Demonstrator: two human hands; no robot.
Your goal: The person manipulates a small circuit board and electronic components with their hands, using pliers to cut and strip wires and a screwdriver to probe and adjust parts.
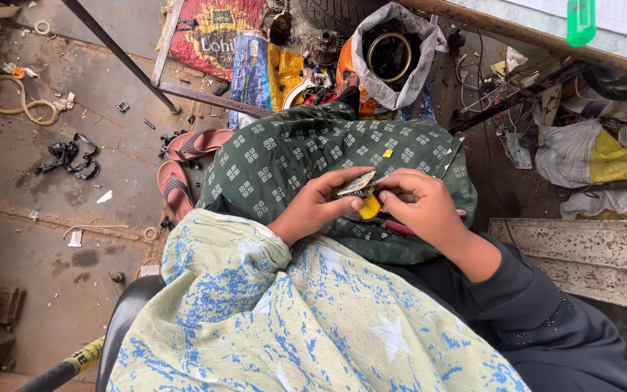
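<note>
The hands work over a lap covered in dark green cloth with white squares (284,156), above a dirty brown concrete floor (30,189). The left hand (317,203) and right hand (422,203) both pinch a small flat grey metal piece (355,184) between them. A small yellow bit (369,207) sits just below, half hidden. Pink sandals (183,163) lie left of the hands.

A dark green cloth (292,156) printed with small white squares is seen over the lap. A pale shawl (292,327) is marked with blue speckles and white stars. Pink sandals (186,163) and a yellow piece (369,207) are seen.
</note>
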